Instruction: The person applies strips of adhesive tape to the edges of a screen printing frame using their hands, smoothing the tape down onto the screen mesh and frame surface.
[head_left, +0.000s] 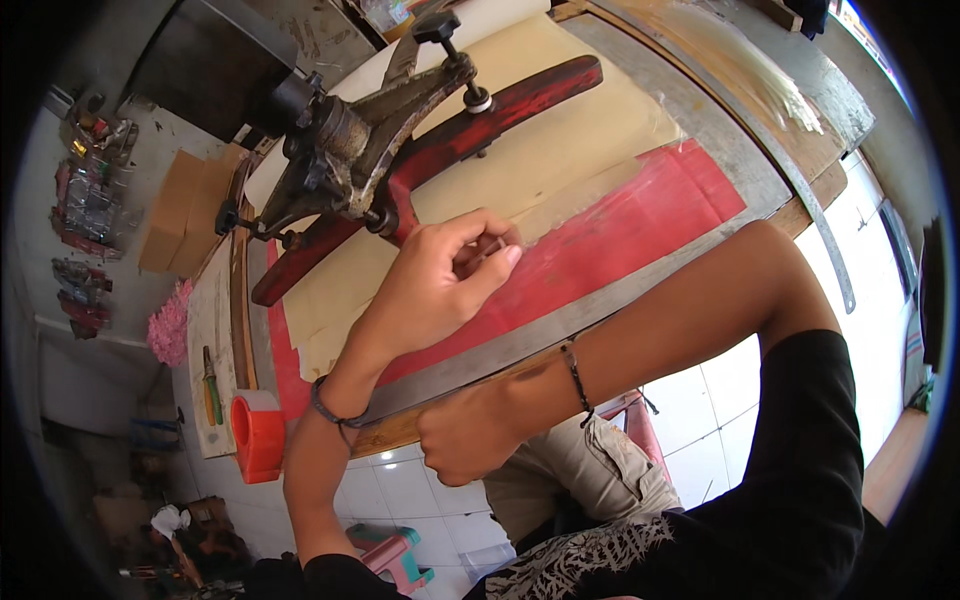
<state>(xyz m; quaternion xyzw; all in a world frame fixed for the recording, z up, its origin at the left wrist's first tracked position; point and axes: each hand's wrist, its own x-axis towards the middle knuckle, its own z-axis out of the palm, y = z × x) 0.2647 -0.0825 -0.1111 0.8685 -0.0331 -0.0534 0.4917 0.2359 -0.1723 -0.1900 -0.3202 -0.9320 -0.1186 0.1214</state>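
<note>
My left hand [425,285] hovers over the work table, beside the red-and-black bar [500,118] of a metal fixture. Its thumb and fingers curl together, and whatever they may hold is too small or hidden to make out. Lower down, my right hand [468,432] is closed in a fist at the table's wooden front edge [390,432], back of the hand showing; its finger pads are hidden. Beneath my left hand lie a red sheet [620,235] and a cream sheet [540,130], with a clear film along their border.
The fixture's metal arms [400,125] carry black knobs. An orange tape ring [257,436] sits at the table's left corner, near green-handled pliers [212,398]. Along the right side runs a long metal strip [800,185]. Cardboard boxes [190,212] stand at left; a small stool [398,556] is below.
</note>
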